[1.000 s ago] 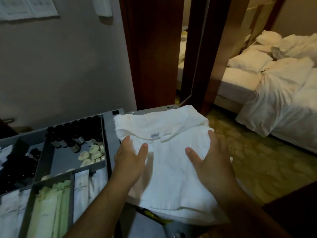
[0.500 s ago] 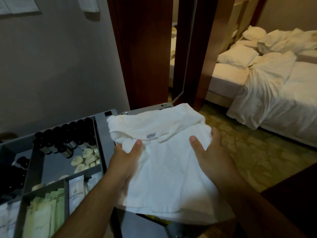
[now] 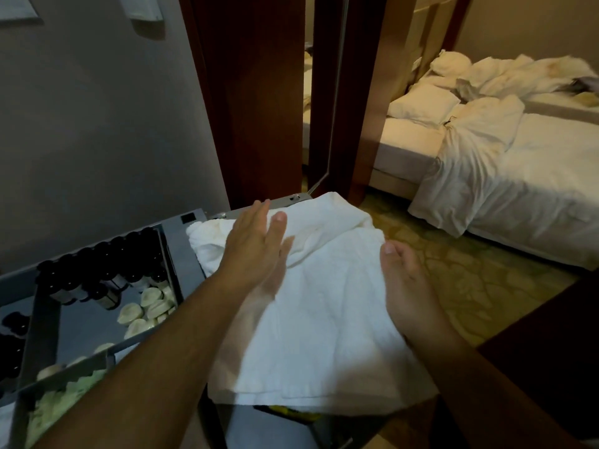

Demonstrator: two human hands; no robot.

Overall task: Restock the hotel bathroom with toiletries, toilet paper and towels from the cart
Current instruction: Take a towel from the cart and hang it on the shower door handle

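Head view, dim light.

We note a plain grey wall (image 3: 97,131) on the left and a dark red-brown wooden door frame (image 3: 259,92) at centre. An unmade bed with rumpled white linen (image 3: 505,176) lies beyond the frame on the right. A yellow-green patterned carpet (image 3: 460,286) runs from the bed toward us.

A grey metal cart with a divided top tray (image 3: 181,244) stands lower left, close against the wall. A white folded terry towel (image 3: 330,319) lies on the cart's top at its right end, just beside the tray. The towel's near edge hangs over the cart's edge, and its far part is bunched in loose folds.

The left hand (image 3: 256,251) is spread flat, fingers straight and together, over the far left part of the towel. It is blurred, so we cannot tell whether the palm touches the cloth.

The right hand (image 3: 408,296) grasps the towel's right edge. The thumb lies on top; the fingers are hidden past the fold.

Tray contents:
- Pale green paper sachets (image 3: 61,403) stand packed in the nearest compartment.
- Small dark round-capped bottles (image 3: 107,267) stand in rows in the far compartment.
- Pale oval wrapped soaps (image 3: 146,306) lie loose just in front of the bottles.
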